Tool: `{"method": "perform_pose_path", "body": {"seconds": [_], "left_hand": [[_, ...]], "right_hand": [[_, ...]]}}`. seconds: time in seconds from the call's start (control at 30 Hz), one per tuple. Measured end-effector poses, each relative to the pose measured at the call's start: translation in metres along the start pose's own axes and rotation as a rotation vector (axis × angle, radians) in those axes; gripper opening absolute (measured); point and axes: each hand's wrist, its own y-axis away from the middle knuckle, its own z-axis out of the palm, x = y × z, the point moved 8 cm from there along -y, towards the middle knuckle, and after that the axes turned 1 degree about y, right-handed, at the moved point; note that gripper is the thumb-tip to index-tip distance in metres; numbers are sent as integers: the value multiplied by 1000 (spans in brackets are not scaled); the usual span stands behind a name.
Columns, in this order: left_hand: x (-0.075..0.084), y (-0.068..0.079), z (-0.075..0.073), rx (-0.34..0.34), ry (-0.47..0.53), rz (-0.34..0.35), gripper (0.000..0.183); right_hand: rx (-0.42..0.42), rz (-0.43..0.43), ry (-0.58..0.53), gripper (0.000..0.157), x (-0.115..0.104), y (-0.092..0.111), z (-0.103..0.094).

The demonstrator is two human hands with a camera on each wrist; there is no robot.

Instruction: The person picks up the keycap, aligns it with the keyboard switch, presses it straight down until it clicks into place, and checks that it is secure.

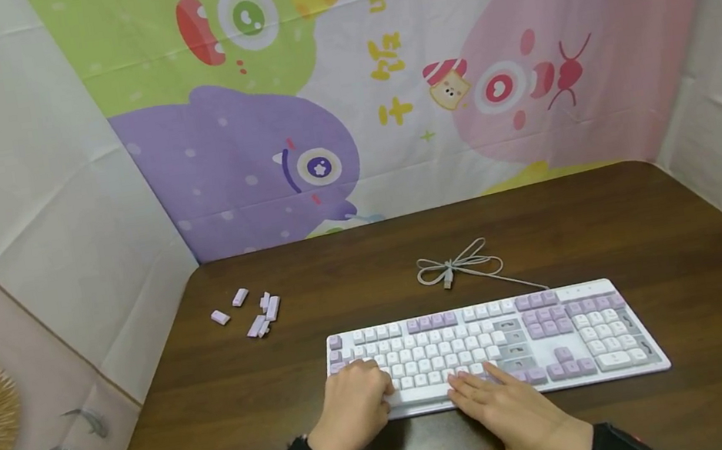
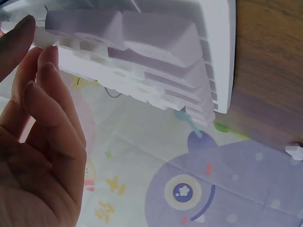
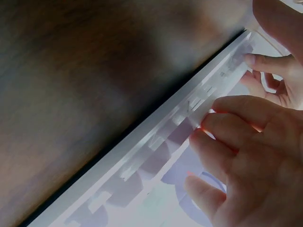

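Observation:
A white and lilac keyboard (image 1: pixel 601 333) lies on the brown table, its coiled cable behind it. My left hand (image 1: pixel 354 405) is at the keyboard's lower left, fingers curled. In the left wrist view, the thumb (image 2: pixel 21 40) and fingertips of the left hand pinch a small white keycap (image 2: pixel 44 38) at the front row, just past the lilac keys (image 2: pixel 85 26). My right hand (image 1: pixel 519 419) lies palm down with fingers extended, fingertips touching the front row right of the left hand. The right wrist view shows these fingers (image 3: pixel 232 125) along the keyboard's front edge (image 3: pixel 118 137).
Several loose pale lilac keycaps (image 1: pixel 271 308) lie at the table's back left. The tied white cable (image 1: pixel 458 266) with its USB plug sits behind the keyboard. A cartoon-printed cloth (image 1: pixel 254 163) hangs along the table's back edge, with pale cloth (image 1: pixel 41 148) at the left.

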Motion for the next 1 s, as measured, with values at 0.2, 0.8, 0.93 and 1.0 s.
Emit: {"method": "perform_pose_path", "body": {"seconds": [0.2, 0.8, 0.93, 1.0], "left_hand": [[0, -5, -1, -13, 6, 0, 20], [10, -2, 0, 24, -9, 79, 23], [12, -2, -1, 45, -9, 91, 23], [14, -1, -1, 50, -26, 107, 20]], "right_hand": [[32, 4, 14, 84, -3, -3, -3], [31, 13, -1, 83, -4, -5, -5], [45, 13, 5, 83, -5, -6, -6], [50, 12, 5, 83, -6, -6, -6]]}}
